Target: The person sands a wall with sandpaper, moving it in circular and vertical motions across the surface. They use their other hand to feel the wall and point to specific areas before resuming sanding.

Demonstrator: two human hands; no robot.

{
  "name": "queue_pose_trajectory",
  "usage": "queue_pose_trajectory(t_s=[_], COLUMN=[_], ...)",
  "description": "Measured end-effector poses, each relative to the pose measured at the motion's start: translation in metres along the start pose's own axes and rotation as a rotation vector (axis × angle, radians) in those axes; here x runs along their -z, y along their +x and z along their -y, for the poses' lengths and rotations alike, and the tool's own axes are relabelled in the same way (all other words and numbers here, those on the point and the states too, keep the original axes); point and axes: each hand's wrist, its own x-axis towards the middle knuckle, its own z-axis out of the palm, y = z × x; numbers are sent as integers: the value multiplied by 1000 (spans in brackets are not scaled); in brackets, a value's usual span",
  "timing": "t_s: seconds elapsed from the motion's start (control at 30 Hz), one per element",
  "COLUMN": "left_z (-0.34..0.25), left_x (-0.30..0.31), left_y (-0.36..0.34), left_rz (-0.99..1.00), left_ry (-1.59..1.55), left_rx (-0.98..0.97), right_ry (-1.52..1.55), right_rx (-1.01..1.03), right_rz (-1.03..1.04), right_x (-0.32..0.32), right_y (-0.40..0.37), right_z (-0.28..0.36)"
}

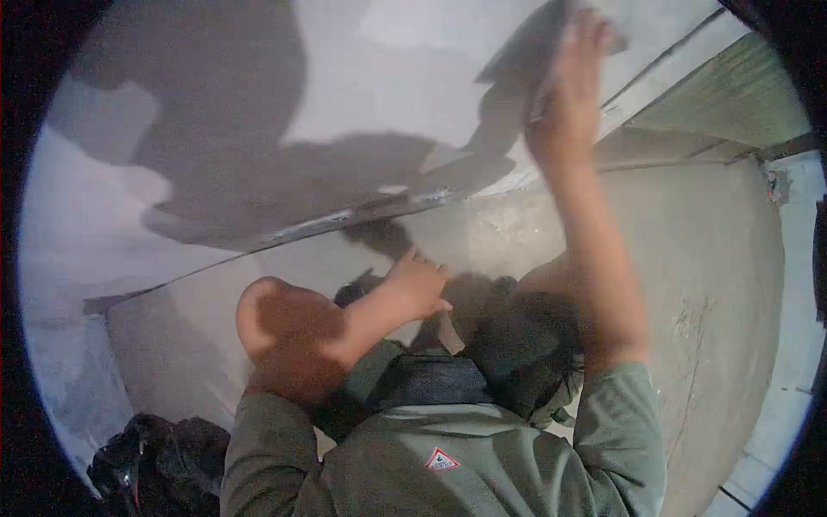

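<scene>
My right hand [573,95] is raised against the pale wall [379,69], its fingers straight and close together. Under those fingers is a dark, flat, sheet-like piece [527,43] that shows on both sides of them; blur hides its exact kind. Over my lap hovers my left hand [418,284], with thumb and index finger apart and nothing visible in it. My left forearm rests by my bent left knee [280,310]. Just below the left hand lies a short light-brown strip [450,334], apart from the fingers as far as I can tell.
A cracked, rough seam [345,215] runs where the wall meets the grey floor [698,250]. On the upper right is a ledge with a greenish panel [732,95]. A black crumpled bundle [159,461] lies at lower left. Large shadows cover much of the wall.
</scene>
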Motion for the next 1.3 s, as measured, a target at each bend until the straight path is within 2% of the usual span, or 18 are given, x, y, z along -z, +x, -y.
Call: queue_pose_trajectory(t_s=[0.07,0.17,0.2,0.23,0.33,0.43,0.5,0.57,0.6,0.63,0.7,0.73,0.83,0.97,1.03,1.1,1.17,1.3], left_z=[2,3,3,2,3,4,6,6,6,5,4,4,6,2,2,1,5,8], left_x=[-3,-3,-2,0,0,1,-1,0,0,0,2,4,-1,4,1,0,-2,-6], left_y=[2,2,3,3,0,4,4,2,0,-1,-4,-4,-1,2,-1,-2,1,2], left_rz=[42,-33,-38,-24,14,31,30,-30,-34,-49,-61,-20,-5,15,-14,-39,26,-14], left_ry=[26,-30,-28,-31,-21,-8,-13,-34,-40,-37,-32,-22,-11,-32,-23,-13,16,1], left_rx=[33,29,30,29,38,51,56,45,49,49,46,49,36,40,26,12,27,17], right_ry=[0,127,59,59,162,162,140,81,129,159,100,-30,62,184,32,39,48,105], right_rx=[9,-20,-41,-36,-86,-38,-39,-24,-42,-189,-276,-191,66,34,23,50,-17,-16], right_rz=[50,-34,59,57,-62,108,96,-7,-179,-158,-172,-174,-72,-93,-87,-153,-56,15], right_x=[-12,-5,5,4,-5,-13,-11,-2,-3,2,20,18,-2,-16,-7,-7,-9,-18], right_y=[-10,0,4,8,6,-5,-4,5,10,4,10,7,-6,-6,2,5,2,-9], right_z=[15,19,16,14,20,44,35,10,-2,-13,-14,-13,3,18,3,-3,10,17])
